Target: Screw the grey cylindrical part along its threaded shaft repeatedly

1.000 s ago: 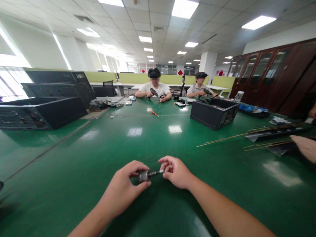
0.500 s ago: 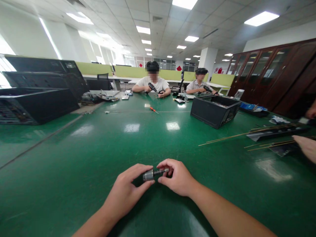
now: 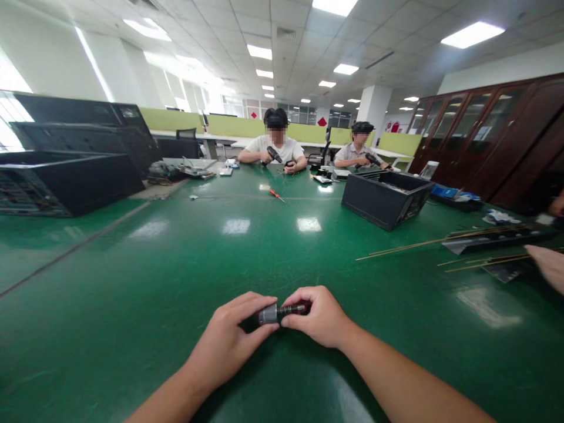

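A small grey metal cylinder with a thin, spring-like shaft [image 3: 268, 314] is held just above the green tabletop, lying nearly level. My left hand [image 3: 235, 329] grips the thick cylinder end between the thumb and fingers. The shaft points right, into the curled fingers of my right hand [image 3: 319, 317], whose thumb and fingertips close around it near the cylinder. Those fingers partly hide the shaft's far end, and what else may be in the palm cannot be made out.
An orange-handled screwdriver [image 3: 275, 194] lies mid-table. A black computer case [image 3: 374, 200] stands right of it, with more cases [image 3: 97, 182] at left. Thin brass rods [image 3: 405, 249] lie at right, near another person's hand [image 3: 546, 264]. Two people across the table [image 3: 273, 247] hold power drills.
My right hand has moved slightly along the shaft toward the cylinder, its fingers closer around it. The camera has shifted a little; my left hand keeps its grip.
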`<state>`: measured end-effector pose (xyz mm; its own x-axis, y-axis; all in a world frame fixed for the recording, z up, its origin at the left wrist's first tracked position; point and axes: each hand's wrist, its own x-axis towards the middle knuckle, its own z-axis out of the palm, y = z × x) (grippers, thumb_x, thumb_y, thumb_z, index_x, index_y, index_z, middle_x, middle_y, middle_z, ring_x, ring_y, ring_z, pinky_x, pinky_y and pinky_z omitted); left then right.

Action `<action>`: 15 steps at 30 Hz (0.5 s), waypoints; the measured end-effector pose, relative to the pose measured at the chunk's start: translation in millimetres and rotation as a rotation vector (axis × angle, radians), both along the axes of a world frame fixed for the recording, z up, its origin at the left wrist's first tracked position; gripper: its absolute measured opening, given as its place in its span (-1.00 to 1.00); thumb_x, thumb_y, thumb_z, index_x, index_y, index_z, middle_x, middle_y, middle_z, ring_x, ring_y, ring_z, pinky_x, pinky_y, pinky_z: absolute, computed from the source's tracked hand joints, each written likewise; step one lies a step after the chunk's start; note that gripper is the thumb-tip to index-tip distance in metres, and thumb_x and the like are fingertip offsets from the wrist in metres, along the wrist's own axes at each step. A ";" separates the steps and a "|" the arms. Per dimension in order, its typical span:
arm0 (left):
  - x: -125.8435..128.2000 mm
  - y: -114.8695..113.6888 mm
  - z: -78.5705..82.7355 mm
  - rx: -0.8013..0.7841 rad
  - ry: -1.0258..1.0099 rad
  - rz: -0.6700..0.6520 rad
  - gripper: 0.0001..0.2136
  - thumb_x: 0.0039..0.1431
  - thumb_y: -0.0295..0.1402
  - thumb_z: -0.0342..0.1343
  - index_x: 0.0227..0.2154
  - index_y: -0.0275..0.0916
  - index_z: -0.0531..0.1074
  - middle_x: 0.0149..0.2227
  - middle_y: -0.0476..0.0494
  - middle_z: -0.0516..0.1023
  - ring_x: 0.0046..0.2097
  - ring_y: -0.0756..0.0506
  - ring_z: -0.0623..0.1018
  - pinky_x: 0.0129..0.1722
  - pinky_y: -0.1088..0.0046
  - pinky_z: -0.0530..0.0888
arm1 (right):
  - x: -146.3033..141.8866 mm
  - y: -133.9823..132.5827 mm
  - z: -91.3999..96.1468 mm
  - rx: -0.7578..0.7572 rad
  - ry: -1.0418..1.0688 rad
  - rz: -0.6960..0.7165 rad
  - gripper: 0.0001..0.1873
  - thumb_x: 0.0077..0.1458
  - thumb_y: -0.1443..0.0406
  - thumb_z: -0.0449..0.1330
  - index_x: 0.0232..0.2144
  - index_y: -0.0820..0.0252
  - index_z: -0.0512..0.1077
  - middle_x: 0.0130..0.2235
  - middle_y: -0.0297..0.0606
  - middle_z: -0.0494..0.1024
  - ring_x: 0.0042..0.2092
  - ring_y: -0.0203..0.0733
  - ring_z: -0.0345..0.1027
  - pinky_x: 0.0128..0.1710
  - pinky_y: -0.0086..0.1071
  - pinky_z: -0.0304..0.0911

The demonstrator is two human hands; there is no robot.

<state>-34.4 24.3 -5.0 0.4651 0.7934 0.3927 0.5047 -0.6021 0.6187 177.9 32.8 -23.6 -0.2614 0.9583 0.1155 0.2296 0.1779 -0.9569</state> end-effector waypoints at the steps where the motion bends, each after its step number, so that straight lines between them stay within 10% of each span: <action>1: 0.3 -0.3 0.4 0.002 0.001 0.000 -0.79 0.22 -0.33 0.21 -0.08 -0.11 0.55 -0.19 -0.08 0.61 -0.17 -0.09 0.59 -0.14 0.42 0.51 | 0.2 0.3 -0.3 -0.004 0.005 0.008 -0.77 -0.17 0.31 0.41 -0.35 0.21 0.61 -0.40 -0.30 0.60 -0.39 -0.22 0.40 -0.36 -0.39 0.27; 15: 0.3 -2.5 2.6 0.037 0.013 0.003 -0.77 0.22 -0.35 0.21 -0.07 -0.10 0.54 -0.18 -0.07 0.60 -0.17 -0.08 0.58 -0.16 0.46 0.51 | 0.2 -0.2 -1.0 0.021 0.047 0.030 -0.80 -0.15 0.28 0.41 -0.38 0.23 0.60 -0.42 -0.29 0.59 -0.41 -0.23 0.39 -0.39 -0.41 0.24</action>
